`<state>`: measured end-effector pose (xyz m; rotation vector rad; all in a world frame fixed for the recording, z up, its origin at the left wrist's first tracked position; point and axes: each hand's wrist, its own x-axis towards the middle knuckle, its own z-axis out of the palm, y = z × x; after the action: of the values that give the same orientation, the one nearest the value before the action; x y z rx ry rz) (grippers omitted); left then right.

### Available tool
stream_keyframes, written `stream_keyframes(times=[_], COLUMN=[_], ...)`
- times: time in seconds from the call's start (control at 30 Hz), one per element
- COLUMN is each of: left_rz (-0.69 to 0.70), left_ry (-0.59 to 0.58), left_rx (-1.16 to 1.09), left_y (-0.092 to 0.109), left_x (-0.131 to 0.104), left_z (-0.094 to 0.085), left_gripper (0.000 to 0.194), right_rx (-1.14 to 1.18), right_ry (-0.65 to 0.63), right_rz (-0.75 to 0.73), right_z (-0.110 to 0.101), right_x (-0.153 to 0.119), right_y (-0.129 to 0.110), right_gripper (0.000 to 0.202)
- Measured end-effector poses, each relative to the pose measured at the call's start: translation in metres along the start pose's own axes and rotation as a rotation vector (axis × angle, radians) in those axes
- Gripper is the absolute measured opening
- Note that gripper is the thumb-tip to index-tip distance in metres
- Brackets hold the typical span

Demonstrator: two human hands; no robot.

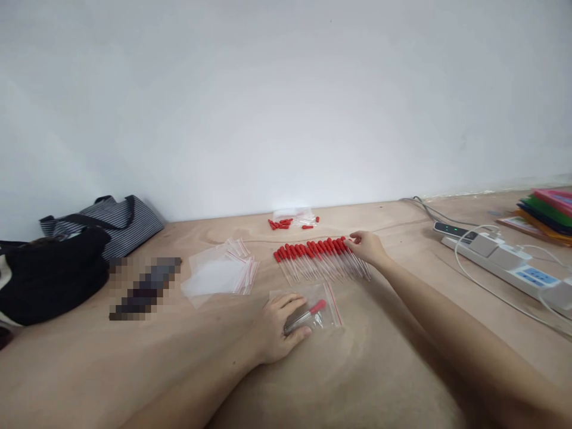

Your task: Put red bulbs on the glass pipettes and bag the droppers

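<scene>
My left hand (283, 325) lies with its fingers apart on a clear zip bag (329, 307), which has a red-topped glass dropper (318, 307) inside. Farther off, a long row of red-topped droppers (313, 256) lies side by side on the wooden table. At the right end of that row is my right hand (364, 245), thumb and fingertips together at a red bulb; the fingers largely cover what is between them. To the left of the row, a stack of flat clear zip bags (218, 274) is spread out.
Loose red bulbs (280, 224) and glass tubes lie near the wall. A power strip (513, 268) with cables and coloured folders (549, 211) are at right. A striped bag (138, 223), black bag (58, 274) and pixelated dark object (149, 289) are at left.
</scene>
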<state>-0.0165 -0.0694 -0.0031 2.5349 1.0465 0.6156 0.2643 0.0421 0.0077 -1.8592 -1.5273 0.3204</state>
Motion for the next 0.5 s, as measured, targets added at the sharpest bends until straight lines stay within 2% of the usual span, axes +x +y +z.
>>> stream_keyframes(times=[0.1, 0.27, 0.37, 0.5], left_rz=[-0.016, -0.013, -0.010, -0.020], left_ry=[0.006, 0.001, 0.012, 0.012], left_rx=[0.007, 0.010, 0.013, 0.019], left_y=[0.002, 0.003, 0.002, 0.005], left_x=[0.000, 0.000, 0.000, 0.000], left_z=[-0.001, -0.001, -0.001, -0.003], left_gripper=[0.042, 0.042, 0.043, 0.043], right_rx=[-0.004, 0.057, 0.133, 0.289], right_ry=[0.016, -0.008, -0.007, 0.024], right_rz=[0.045, 0.119, 0.143, 0.116], right_z=[0.013, 0.027, 0.019, -0.009], right_x=[0.014, 0.025, 0.025, 0.012], right_y=[-0.001, -0.003, -0.006, -0.007], right_gripper=[0.034, 0.016, 0.017, 0.023])
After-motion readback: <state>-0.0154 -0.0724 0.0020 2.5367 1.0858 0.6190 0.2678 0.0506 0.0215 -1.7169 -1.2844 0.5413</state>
